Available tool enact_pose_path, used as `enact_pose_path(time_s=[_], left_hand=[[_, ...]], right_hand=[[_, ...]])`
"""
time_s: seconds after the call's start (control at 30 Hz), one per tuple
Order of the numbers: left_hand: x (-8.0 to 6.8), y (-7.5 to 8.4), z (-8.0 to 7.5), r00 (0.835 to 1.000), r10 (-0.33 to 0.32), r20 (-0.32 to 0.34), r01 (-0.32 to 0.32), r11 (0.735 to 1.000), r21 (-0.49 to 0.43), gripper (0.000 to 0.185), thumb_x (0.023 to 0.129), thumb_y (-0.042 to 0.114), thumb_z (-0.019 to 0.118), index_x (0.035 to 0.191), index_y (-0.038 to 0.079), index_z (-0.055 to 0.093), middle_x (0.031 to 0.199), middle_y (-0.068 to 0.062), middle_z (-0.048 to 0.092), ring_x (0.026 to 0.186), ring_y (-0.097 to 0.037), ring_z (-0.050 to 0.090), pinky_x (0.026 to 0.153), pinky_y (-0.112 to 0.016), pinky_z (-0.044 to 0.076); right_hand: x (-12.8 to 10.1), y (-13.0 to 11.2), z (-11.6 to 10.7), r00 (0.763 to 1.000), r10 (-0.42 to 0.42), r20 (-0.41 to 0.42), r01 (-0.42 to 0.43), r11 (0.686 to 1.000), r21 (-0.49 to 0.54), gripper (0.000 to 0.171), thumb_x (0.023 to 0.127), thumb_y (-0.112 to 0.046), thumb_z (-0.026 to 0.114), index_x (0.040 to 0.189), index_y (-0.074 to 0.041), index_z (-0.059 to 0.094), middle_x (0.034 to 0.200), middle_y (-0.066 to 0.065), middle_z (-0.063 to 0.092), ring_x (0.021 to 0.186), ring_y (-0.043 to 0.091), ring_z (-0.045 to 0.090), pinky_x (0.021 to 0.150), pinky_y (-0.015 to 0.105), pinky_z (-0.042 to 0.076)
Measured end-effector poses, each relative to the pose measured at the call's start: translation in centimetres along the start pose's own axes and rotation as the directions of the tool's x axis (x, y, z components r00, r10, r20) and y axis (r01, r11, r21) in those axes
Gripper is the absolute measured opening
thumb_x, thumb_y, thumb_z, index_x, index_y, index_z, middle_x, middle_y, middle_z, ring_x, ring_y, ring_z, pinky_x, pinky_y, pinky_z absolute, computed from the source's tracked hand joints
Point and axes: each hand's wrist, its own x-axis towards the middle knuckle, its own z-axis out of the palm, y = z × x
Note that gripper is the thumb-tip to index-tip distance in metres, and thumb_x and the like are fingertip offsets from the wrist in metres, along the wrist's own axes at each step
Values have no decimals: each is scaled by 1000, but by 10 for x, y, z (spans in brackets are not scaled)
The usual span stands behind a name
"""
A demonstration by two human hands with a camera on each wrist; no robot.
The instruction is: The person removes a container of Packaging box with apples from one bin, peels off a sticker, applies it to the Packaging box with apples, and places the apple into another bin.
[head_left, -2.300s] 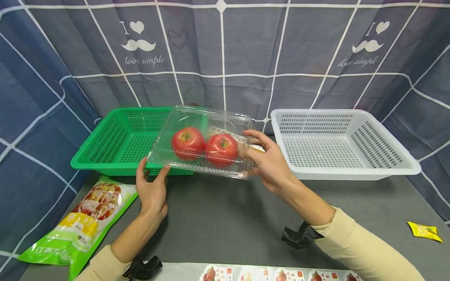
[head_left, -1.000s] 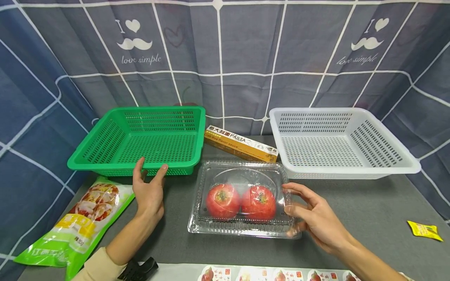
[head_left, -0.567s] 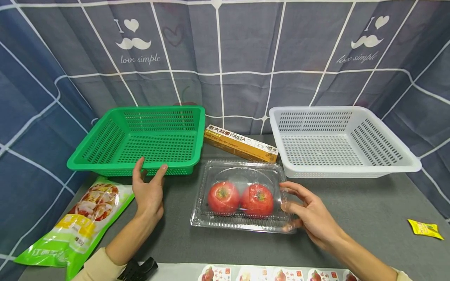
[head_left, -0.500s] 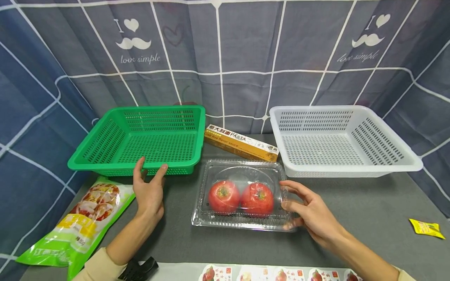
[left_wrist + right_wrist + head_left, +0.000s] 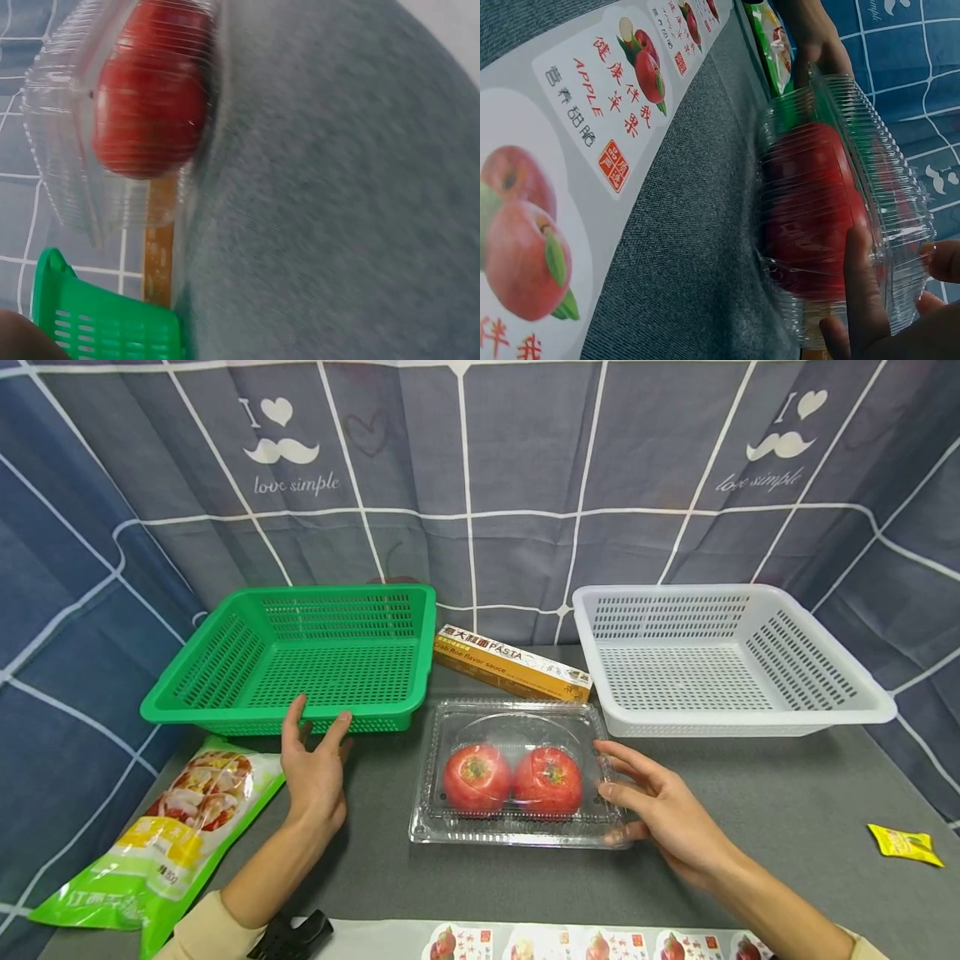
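Note:
On the grey table a clear plastic clamshell box (image 5: pixel 517 831) holds two red apples (image 5: pixel 477 778); its lid is down. My right hand (image 5: pixel 667 814) holds the box by its right end, thumb and fingers spread over the edge and side wall. In the right wrist view the right fingers (image 5: pixel 866 292) lie against the ribbed plastic. My left hand (image 5: pixel 315 781) holds nothing; its thumb and forefinger are spread apart in front of the green basket (image 5: pixel 285 718), overlapping its front rim in the head view.
A pasta box (image 5: pixel 513 667) lies behind the clamshell, between the green basket and a white basket (image 5: pixel 735 720). At left is a green food bag (image 5: pixel 161 843), at right a small yellow packet (image 5: pixel 905 845). A strip of apple stickers (image 5: pixel 532 939) runs along the front edge.
The right hand has brought the clamshell down from in front of the green basket to the middle of the table, then shifted it slightly back. The left hand has stayed put.

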Motion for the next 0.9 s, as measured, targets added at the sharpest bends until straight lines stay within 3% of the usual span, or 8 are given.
enact_pose_path(time_s=[0.2,0.27,0.37,0.47,0.67,0.77,0.9], left_hand=[[1,-4,-9,998,60,27,-62,994,93,66,101,26,57,157,33,23,159,-9,13,141,-20,23,110,-40,36],[0,-3,-12,997,60,39,-64,993,104,64,102,27,56,157,34,23,161,-5,13,141,-20,28,109,-39,37],[-4,1,-16,997,55,53,-61,992,111,62,102,27,56,156,33,26,162,3,13,138,-19,36,106,-34,40],[-12,3,-19,996,73,59,-80,989,123,58,102,25,56,155,28,32,161,5,20,129,-19,46,99,-28,45],[-32,6,-29,987,61,145,-87,980,178,49,102,24,56,148,12,44,142,-6,39,112,-15,56,86,-21,51],[-43,7,-34,973,43,225,-115,941,318,43,101,26,59,138,4,52,128,-10,53,102,-11,61,81,-21,53],[-57,10,-40,942,2,335,-193,820,539,35,97,28,66,123,5,65,111,-7,67,92,-10,65,76,-23,52]], right_hand=[[-3,-2,-1,1000,16,17,-15,999,-51,64,96,-19,65,153,-16,36,155,22,23,131,40,36,75,46,58],[-6,-4,-2,1000,15,15,-13,993,-113,63,96,-24,66,153,-20,39,155,18,27,132,38,36,80,44,56],[-13,-7,-4,999,-35,-3,33,967,-254,60,95,-28,67,150,-25,43,152,11,36,135,32,36,92,47,47],[-21,-8,-3,991,-135,-15,119,920,-374,54,96,-27,67,146,-24,47,150,5,40,133,29,41,98,49,41],[-42,-9,10,951,-311,-5,289,890,-352,44,96,-11,65,139,-9,53,152,8,34,133,18,44,101,19,41],[-50,-7,16,908,-419,-9,395,863,-315,42,94,2,63,135,-2,55,148,13,39,133,12,42,102,18,39],[-55,-3,23,835,-550,-19,533,816,-222,41,87,19,60,127,6,58,137,21,49,127,15,49,103,23,40]])
